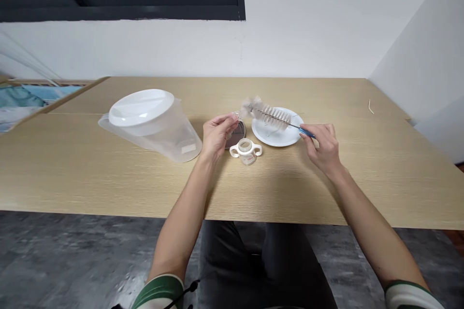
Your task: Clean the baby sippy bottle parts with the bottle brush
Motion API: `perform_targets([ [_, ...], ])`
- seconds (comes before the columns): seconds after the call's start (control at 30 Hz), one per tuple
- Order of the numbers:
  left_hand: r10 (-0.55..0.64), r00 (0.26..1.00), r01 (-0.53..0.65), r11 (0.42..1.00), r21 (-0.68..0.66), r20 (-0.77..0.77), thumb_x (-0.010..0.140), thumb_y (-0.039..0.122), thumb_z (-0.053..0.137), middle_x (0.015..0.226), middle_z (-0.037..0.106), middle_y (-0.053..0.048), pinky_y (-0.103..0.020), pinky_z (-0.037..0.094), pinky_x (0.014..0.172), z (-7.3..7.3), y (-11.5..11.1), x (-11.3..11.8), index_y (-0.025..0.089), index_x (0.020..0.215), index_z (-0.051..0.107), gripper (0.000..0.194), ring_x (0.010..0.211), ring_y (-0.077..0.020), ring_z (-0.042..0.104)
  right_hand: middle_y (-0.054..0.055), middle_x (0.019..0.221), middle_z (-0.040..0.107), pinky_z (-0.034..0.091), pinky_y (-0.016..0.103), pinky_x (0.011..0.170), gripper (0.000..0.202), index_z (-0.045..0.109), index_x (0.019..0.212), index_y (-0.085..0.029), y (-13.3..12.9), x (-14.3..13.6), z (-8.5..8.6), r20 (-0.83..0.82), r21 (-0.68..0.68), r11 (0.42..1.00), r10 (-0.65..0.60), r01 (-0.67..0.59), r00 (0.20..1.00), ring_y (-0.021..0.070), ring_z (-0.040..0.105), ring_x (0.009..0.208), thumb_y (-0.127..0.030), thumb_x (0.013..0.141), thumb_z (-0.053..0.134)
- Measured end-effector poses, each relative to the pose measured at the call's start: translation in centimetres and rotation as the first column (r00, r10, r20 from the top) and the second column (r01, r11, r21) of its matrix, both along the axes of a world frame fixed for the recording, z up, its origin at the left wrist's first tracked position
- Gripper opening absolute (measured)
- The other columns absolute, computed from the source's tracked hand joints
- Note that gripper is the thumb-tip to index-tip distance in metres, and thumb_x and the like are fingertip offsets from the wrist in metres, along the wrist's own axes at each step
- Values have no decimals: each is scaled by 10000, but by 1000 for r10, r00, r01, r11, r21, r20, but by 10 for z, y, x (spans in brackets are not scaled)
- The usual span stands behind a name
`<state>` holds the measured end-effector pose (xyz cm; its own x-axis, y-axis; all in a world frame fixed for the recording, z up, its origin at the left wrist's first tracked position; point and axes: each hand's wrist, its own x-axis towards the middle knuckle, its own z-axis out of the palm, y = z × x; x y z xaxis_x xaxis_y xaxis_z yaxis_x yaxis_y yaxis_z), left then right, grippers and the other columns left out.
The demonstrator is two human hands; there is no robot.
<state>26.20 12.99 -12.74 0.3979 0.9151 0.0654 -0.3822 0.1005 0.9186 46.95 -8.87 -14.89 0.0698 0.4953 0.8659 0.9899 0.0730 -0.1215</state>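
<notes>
My right hand [322, 147] grips the blue handle of a bottle brush [271, 116], whose white bristles point left above a white plate [277, 140]. In my left hand [218, 135] is a small clear piece [237, 116], pinched between the fingers close to the brush tip; its exact shape is hard to make out. Just below and right of my left hand, a small two-handled bottle [247, 154] stands upright with its mouth uncovered. A dark round disc [238, 135] lies behind it, partly hidden by my left hand.
A translucent pitcher [163, 140] with a white lid stands on the wooden table [126, 183], left of my left hand. A short pale string [370, 107] lies at the back right. Beyond the table are a white wall and a barred window.
</notes>
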Motion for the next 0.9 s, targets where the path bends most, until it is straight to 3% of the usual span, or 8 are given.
perform_targets([
  [0.37, 30, 1000, -31, 998, 53, 4, 587, 239, 922, 793, 748, -45, -279, 592, 805, 0, 4, -3, 155, 761, 772, 245, 741, -143, 709, 51, 964, 734, 441, 382, 828, 237, 667, 1187, -247, 0, 7, -6, 4, -135, 990, -30, 30, 1000, 199, 603, 860, -209, 991, 538],
  [0.63, 23, 999, -21, 995, 96, -23, 569, 291, 930, 807, 759, -44, -275, 592, 778, -5, 2, -1, 173, 769, 783, 274, 780, -159, 711, 66, 1053, 744, 445, 384, 854, 236, 613, 1217, -244, 0, 0, -1, -14, 2, 1000, -13, 13, 1000, 202, 671, 903, -211, 995, 539],
  [0.77, 20, 999, -18, 996, 85, -26, 563, 280, 923, 795, 754, -45, -286, 593, 774, -5, 2, 0, 174, 760, 779, 266, 763, -164, 711, 60, 997, 738, 439, 375, 837, 222, 642, 1189, -237, 0, 0, -2, -4, -93, 996, 16, -16, 1000, 196, 645, 886, -214, 1004, 522],
  [0.9, 24, 1000, -24, 998, 58, -3, 571, 263, 925, 783, 747, -47, -264, 587, 776, -1, 3, -2, 159, 745, 771, 254, 729, -137, 699, 54, 972, 731, 436, 365, 825, 208, 663, 1158, -223, 1, 4, -5, 18, -134, 990, -30, 33, 999, 192, 604, 864, -206, 1003, 524],
])
